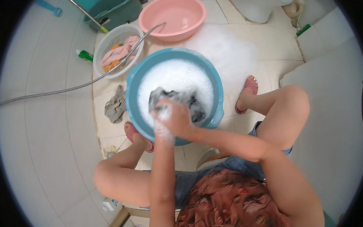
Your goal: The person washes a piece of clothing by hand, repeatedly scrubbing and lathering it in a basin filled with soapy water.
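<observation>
A blue plastic basin (133, 103) full of white suds (178, 71) stands on the floor between my feet. In it is a wet grey, black and white cloth (195, 107), bunched up and partly sunk in the foam. My left hand (162, 121), coated with lather, is closed on the near left part of the cloth. Against it, my right hand (178, 118) is also closed on the cloth, its fingers lying over the left hand. Both are slightly blurred, and their fingertips are partly hidden by foam and fabric.
A pink basin (186, 31) and a white tub (98, 67) with pink and orange clothes lie beyond. A grey hose (78, 88) crosses the tub into the pink basin. A grey rag (116, 105) lies left; suds (227, 52) cover floor tiles to the right.
</observation>
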Tool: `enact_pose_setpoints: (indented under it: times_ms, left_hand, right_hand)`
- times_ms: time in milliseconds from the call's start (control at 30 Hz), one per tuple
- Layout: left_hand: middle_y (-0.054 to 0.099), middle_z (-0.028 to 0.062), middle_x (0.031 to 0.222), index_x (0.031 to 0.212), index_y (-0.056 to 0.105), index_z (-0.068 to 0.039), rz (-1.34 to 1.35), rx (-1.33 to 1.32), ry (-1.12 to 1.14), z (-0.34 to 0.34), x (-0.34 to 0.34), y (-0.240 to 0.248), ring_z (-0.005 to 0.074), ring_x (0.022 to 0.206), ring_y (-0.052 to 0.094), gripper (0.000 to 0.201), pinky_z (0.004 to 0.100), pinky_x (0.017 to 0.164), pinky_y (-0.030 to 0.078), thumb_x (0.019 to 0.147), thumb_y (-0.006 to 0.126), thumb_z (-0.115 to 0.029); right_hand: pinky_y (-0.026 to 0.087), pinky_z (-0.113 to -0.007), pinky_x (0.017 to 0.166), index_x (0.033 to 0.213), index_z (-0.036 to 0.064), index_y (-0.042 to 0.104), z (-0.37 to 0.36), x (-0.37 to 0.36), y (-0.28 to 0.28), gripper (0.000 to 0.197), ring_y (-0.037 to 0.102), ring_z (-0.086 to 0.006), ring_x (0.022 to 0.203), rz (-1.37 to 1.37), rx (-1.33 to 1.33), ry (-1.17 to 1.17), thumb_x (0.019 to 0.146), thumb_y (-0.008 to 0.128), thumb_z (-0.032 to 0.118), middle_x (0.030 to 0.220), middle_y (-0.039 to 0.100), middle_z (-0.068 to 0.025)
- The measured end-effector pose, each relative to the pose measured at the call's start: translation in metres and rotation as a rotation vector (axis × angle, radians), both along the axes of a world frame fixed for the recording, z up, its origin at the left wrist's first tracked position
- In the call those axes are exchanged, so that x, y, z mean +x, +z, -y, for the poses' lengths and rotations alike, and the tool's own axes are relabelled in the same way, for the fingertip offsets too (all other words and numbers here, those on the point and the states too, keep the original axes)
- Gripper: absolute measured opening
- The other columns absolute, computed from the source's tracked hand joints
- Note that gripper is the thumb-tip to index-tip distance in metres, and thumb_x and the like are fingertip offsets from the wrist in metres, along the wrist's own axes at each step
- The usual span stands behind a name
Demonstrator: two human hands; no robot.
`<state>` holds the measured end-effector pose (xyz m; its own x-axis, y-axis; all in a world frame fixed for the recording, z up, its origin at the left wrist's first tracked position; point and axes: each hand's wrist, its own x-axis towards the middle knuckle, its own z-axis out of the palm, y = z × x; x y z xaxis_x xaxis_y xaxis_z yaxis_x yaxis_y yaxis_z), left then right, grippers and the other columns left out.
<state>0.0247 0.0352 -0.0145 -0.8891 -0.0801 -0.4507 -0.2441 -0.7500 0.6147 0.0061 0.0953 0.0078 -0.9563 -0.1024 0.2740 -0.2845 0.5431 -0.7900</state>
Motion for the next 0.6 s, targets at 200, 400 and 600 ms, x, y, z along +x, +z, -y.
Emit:
enact_pose_setpoints:
  times_ms: [200, 400, 600]
  left_hand:
    - [0.055, 0.0075, 0.103, 0.114, 0.050, -0.003, -0.122, -0.090, -0.068, -0.018, -0.006, 0.019, 0.0196, 0.094, 0.054, 0.044, 0.0312, 0.083, 0.044, 0.091, 0.047, -0.040]
    - [0.054, 0.0171, 0.111, 0.120, 0.045, 0.003, -0.132, -1.461, -0.122, 0.018, -0.028, 0.038, 0.0278, 0.105, 0.053, 0.052, 0.0324, 0.087, 0.041, 0.078, 0.066, -0.019]
    - [0.062, 0.0103, 0.097, 0.112, 0.053, 0.003, -0.110, -1.094, -0.373, 0.013, -0.025, 0.066, 0.0163, 0.089, 0.058, 0.048, 0.0275, 0.079, 0.046, 0.070, 0.072, -0.011]
  right_hand:
    - [0.047, -0.037, 0.073, 0.087, 0.0064, 0.060, -0.043, -0.061, -0.002, 0.033, 0.061, -0.0293, 0.081, 0.384, -0.226, 0.071, 0.075, 0.066, 0.037, 0.087, 0.063, -0.0141]
    - [0.046, -0.031, 0.072, 0.100, -0.0006, 0.058, -0.071, -0.106, -0.008, 0.044, 0.057, -0.0159, 0.081, 0.698, -0.494, 0.147, 0.082, 0.062, 0.040, 0.089, 0.062, -0.0095]
    - [0.046, -0.028, 0.071, 0.105, 0.0035, 0.057, -0.075, -0.095, 0.031, 0.038, 0.055, -0.0134, 0.085, 0.984, -0.690, 0.541, 0.084, 0.060, 0.034, 0.094, 0.059, -0.0055]
